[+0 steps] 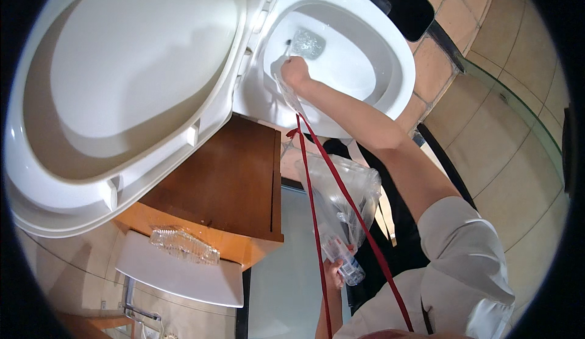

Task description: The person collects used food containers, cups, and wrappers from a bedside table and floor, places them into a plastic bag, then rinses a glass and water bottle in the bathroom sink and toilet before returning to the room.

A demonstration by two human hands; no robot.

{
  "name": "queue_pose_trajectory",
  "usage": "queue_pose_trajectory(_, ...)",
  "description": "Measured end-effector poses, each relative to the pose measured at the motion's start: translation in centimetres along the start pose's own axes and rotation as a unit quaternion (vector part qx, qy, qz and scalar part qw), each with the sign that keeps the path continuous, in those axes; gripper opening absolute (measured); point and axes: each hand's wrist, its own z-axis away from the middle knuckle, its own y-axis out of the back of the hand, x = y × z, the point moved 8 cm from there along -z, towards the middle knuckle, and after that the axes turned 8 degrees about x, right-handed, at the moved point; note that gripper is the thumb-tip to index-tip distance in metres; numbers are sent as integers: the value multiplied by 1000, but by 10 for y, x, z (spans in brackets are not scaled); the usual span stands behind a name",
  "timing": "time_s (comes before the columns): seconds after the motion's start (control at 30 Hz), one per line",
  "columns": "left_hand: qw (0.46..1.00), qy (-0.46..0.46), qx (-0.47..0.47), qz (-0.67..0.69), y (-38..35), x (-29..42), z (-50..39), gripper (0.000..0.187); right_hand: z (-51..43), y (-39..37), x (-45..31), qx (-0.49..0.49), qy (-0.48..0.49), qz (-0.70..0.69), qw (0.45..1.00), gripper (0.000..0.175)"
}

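My right hand (296,70) is inside the white toilet bowl (402,65), just beside the rippling water (308,43). Its fingers are curled into a fist. A small dark spot shows past the knuckles, but whether the hand holds something is hidden. Lower down, my left hand (335,275) grips a clear plastic bottle (349,266) that bears a label. A clear plastic bag (347,188) with transparent contents hangs by the same hand. A red lanyard (336,174) dangles from my neck, and its card (287,94) swings over the bowl rim by my right wrist.
The raised toilet seat and lid (146,65) fill the upper left. A wooden cabinet (219,174) stands beside the toilet, near a glass dish (185,246) and a white ledge (183,275). A black bin (402,7) and a curved glass panel edge (521,97) are on the right.
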Motion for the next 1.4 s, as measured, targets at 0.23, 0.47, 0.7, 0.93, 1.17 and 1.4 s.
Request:
queue_pose_trajectory(0.23, 997, -12, 23, -70, 3, 7, -3, 64, -4, -19, 22, 35, -47, -110, 992, 17)
queue_pose_trajectory(0.47, 998, -29, 0, -58, -14, 10, 0, 67, 36, 12, -13, -40, 37, -105, 993, 27)
queue_pose_trajectory(0.7, 995, -23, 11, -96, -31, 19, 4, 64, 10, 17, 24, -72, 48, -58, 995, 26)
queue_pose_trajectory(0.93, 994, -14, -34, -101, -8, -1, -9, 69, -22, 44, 49, -133, 64, 79, 986, 23)
queue_pose_trajectory(1.17, 996, -7, -62, -62, -33, 8, 5, 73, -10, 102, 24, -93, 281, 391, 872, 19)
queue_pose_trajectory(1.4, 998, -36, -29, -39, -30, 12, 0, 72, -11, 72, 40, -91, 349, 411, 837, 15)
